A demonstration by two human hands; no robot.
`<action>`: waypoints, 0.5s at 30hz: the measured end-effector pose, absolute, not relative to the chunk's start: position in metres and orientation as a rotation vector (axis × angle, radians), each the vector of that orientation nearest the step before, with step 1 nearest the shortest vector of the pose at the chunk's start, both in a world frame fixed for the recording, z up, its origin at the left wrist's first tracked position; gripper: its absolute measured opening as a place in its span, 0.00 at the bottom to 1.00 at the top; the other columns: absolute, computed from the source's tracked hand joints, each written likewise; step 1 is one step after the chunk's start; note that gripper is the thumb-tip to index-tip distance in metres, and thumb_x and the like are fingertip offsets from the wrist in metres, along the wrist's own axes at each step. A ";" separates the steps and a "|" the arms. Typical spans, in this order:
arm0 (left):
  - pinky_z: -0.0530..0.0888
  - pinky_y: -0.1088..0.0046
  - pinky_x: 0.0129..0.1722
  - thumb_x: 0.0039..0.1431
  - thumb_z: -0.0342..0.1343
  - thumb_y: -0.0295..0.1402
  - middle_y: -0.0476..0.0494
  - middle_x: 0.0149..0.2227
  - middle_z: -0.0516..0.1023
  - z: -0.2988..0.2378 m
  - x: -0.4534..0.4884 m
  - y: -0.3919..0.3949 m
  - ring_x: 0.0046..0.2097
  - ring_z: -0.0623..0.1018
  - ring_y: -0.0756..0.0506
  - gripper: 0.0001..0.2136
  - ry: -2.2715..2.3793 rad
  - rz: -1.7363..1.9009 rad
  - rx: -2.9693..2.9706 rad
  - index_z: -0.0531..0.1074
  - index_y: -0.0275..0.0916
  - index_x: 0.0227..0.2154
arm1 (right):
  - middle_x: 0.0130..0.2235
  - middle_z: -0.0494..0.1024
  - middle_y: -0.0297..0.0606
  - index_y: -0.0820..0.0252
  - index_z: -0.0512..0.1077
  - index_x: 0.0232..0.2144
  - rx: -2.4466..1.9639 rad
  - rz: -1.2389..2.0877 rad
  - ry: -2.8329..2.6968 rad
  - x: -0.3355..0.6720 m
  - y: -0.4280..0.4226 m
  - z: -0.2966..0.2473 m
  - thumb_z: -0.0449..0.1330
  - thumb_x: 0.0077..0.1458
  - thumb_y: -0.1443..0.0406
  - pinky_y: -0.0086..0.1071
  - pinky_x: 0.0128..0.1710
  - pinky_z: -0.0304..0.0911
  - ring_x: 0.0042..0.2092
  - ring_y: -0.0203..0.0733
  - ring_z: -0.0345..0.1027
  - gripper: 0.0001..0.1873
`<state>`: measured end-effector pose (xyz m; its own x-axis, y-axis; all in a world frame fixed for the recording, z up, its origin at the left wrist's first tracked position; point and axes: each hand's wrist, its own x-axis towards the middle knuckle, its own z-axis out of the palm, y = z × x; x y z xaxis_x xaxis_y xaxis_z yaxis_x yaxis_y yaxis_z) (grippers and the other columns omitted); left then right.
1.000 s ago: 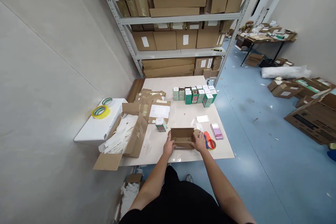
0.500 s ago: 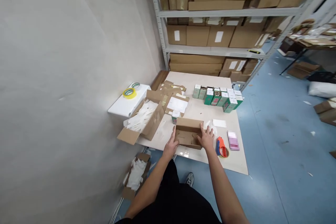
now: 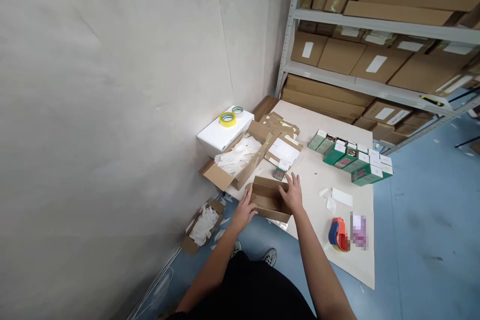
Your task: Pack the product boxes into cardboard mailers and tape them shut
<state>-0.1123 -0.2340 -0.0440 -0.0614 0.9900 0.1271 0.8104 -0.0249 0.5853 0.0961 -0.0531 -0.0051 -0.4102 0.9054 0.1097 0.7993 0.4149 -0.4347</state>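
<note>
A small open cardboard box (image 3: 267, 213) is between my hands at the table's front-left edge, its open top facing up. My left hand (image 3: 244, 211) grips its left end, fingers along the wall. At the right end, my right hand (image 3: 293, 196) has its thumb inside the box and its fingers over the far corner. The bottom inside looks bare where it shows; the right corner is shaded. Just behind stands a small green-and-white carton (image 3: 281, 170), close to my right fingertips.
Green-and-white cartons (image 3: 352, 157) stand in rows on the table (image 3: 322, 230). An orange-and-blue tape dispenser (image 3: 338, 235) lies at right, near a white card (image 3: 342, 197). At left are a box of white paper strips (image 3: 253, 172) and a yellow tape roll (image 3: 227, 119). Shelving (image 3: 337, 76) stands behind.
My view has turned left, so the table and shelving appear farther right. The cardboard box has moved left along the table's front edge with both hands on it, and its near wall now shows.
</note>
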 end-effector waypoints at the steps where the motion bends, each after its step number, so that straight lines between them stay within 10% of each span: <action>1: 0.59 0.41 0.70 0.59 0.61 0.25 0.45 0.77 0.34 -0.044 -0.119 -0.238 0.76 0.44 0.30 0.03 1.939 0.776 1.870 0.75 0.38 0.35 | 0.73 0.55 0.46 0.55 0.60 0.69 -1.432 0.455 -2.352 0.084 -0.052 -0.002 0.55 0.64 0.56 0.59 0.69 0.48 0.75 0.61 0.36 0.34; 15: 0.62 0.45 0.68 0.57 0.66 0.27 0.48 0.77 0.40 -0.055 -0.193 -0.273 0.75 0.51 0.30 0.03 2.016 0.788 1.733 0.79 0.40 0.34 | 0.71 0.59 0.48 0.56 0.64 0.67 -0.984 0.640 -2.684 -0.146 -0.021 0.019 0.62 0.61 0.63 0.43 0.66 0.59 0.69 0.51 0.58 0.33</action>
<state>-0.1932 -0.2730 -0.0551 -0.1776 0.9808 0.0809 0.7757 0.0889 0.6248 -0.1456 -0.0212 0.0193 -0.7545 0.6546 0.0474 0.5628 0.6825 -0.4663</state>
